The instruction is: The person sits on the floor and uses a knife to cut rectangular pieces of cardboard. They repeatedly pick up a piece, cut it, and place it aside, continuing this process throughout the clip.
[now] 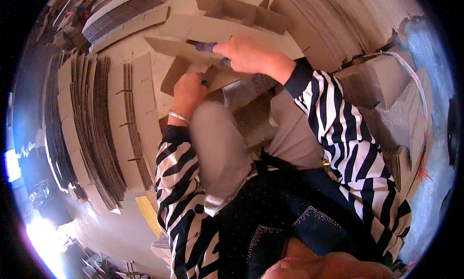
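Observation:
My left hand (189, 91), with a bracelet at the wrist, has its fingers curled closed against a small upright cardboard piece (173, 77). To its right and farther away, my right hand (249, 56) pinches the edge of a longer cardboard strip (169, 47) standing on edge. Dark wraps cover some fingertips on both hands. The two pieces stand near each other, and I cannot tell whether they are slotted together. Both lie over a pale work surface (157, 59) just beyond my knees.
Stacks of slotted cardboard strips (96, 119) stand on the left. An assembled cardboard divider (241, 12) lies at the far side, with a bundle of strips (126, 11) at far left. Large cardboard sheets (316, 30) lean at far right. Cables (415, 76) hang by the blue wall.

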A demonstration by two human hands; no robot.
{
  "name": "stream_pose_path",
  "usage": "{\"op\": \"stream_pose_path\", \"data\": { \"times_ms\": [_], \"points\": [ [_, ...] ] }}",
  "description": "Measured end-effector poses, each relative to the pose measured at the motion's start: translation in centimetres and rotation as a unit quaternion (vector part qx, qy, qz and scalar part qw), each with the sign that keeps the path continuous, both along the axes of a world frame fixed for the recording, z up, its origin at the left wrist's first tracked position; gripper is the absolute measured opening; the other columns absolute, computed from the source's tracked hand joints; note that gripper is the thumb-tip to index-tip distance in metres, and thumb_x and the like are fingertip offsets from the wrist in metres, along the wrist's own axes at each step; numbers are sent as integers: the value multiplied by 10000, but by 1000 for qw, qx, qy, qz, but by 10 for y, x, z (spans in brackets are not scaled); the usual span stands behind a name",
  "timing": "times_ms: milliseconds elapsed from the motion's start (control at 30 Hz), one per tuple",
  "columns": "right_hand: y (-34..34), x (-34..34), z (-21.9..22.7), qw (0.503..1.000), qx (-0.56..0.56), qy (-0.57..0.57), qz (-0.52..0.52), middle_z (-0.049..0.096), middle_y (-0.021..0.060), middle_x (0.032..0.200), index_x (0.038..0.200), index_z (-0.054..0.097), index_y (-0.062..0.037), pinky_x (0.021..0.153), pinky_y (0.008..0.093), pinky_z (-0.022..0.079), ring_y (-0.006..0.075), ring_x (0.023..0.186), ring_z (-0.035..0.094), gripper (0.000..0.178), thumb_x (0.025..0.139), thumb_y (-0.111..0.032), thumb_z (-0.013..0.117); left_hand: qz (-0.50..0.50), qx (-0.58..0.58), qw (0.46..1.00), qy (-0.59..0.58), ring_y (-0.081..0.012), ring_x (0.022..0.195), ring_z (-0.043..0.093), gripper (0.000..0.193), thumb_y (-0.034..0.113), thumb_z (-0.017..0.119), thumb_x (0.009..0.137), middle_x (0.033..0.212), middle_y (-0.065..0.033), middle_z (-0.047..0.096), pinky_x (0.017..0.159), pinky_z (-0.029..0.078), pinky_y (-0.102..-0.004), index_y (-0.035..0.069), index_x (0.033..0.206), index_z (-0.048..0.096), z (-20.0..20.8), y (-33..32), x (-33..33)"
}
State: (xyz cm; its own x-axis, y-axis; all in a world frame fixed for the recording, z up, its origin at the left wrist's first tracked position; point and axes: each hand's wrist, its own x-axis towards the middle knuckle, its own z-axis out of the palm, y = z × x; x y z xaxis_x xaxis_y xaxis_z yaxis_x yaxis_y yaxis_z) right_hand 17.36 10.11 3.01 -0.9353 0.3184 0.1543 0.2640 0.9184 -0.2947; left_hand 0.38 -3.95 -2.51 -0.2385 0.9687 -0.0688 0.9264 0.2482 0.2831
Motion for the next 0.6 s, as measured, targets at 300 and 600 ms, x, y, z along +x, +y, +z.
{"op": "stream_pose_path", "data": {
  "times_ms": [300, 600],
  "points": [
    [-9, 47, -62, 994, -49, 5, -100, 651, 128, 926, 1090, 588, -111, 702, 476, 500, 354, 890, 628, 348, 750, -35, 577, -68, -8, 997, 20, -376, 883, 629, 247, 126, 601, 705, 895, -179, 665, 751, 515, -473, 85, 932, 691, 6, 37, 15],
    [-7, 43, -71, 997, -13, 49, -55, 650, 110, 936, 1068, 589, -98, 701, 471, 508, 337, 880, 639, 330, 748, -22, 568, 116, 50, 971, 205, -341, 827, 648, 128, 162, 610, 741, 842, -148, 665, 681, 528, -440, 83, 823, 667, 7, 26, -32]
  ]
}}
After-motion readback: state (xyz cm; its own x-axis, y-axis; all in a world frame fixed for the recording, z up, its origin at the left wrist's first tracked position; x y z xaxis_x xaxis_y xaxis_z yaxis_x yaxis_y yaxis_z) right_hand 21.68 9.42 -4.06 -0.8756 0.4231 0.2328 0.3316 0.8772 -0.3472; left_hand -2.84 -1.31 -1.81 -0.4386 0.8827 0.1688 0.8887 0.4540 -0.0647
